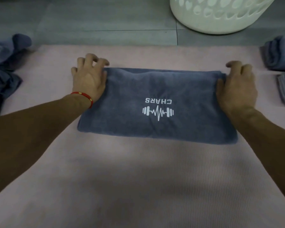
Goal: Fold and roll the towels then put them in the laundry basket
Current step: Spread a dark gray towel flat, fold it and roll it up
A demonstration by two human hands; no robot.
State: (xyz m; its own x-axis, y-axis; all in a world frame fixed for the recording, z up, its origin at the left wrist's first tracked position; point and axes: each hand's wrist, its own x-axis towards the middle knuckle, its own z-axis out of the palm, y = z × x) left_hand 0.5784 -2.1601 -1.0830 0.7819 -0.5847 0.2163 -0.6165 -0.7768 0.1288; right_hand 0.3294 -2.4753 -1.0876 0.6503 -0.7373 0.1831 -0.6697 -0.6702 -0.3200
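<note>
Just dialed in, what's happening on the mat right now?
A person is working on a folded blue-grey towel with a white dumbbell logo, lying flat on the pink ribbed mat. The left hand and right hand grip its two far corners. It is folded but not yet rolled. A crumpled blue towel pile waits at the left, rolled towels sit at the right, and the white perforated plastic laundry basket stands beyond the mat.

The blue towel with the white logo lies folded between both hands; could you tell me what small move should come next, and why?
Probably start rolling the towel from one short end. It already lies folded flat on the pink mat, with the left hand and right hand at its ends.
</note>
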